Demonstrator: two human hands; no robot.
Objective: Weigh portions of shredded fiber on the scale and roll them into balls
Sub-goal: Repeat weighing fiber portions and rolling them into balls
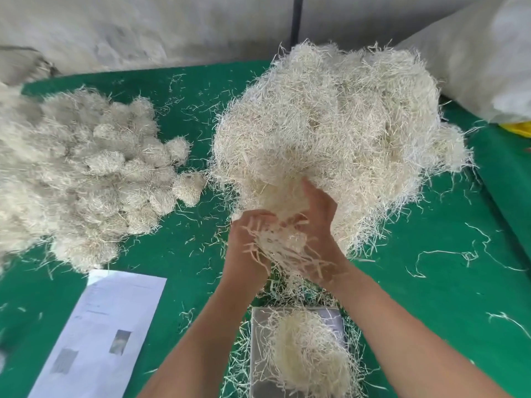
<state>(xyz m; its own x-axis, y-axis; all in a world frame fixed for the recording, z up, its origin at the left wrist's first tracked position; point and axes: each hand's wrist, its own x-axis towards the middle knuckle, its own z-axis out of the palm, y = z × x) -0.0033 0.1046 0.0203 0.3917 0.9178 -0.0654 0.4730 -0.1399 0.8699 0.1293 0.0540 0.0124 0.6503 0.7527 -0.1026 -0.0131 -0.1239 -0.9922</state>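
Fiber balls lie heaped at far left, a printed sheet near them. At centre my left hand and right hand clutch a tuft of shreds between curled fingers, beside the big loose pile. Nearer me, another portion sits on the scale.

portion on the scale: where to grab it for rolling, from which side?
Likely from above, cupping both sides of the portion. It is a loose, rounded mound on the scale, with strands sticking out all round, so no edge gives a firm hold. Both hands now hold a tuft.
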